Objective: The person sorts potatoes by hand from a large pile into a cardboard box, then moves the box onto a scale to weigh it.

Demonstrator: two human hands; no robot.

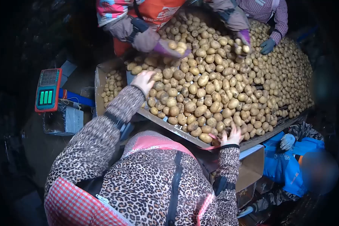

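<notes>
Potatoes (201, 92) blanket a table (179, 133), a scale (48, 90) off its left end, a co-worker's laden gloves (171, 48) across it; left hand (144, 82) and right hand (231, 136) touch potatoes, grips unclear.

Your left arm (101, 130) is reaching long, forward and out to the left; left hand (144, 81) bare, back up, fingers loosely bent and angled inward to the right. Your right arm (227, 169) runs straighter ahead and reaches less far. Right hand (231, 135) bare, fingers spread and slightly bent, pointing forward. Hands well apart, neither one fisted.
</notes>
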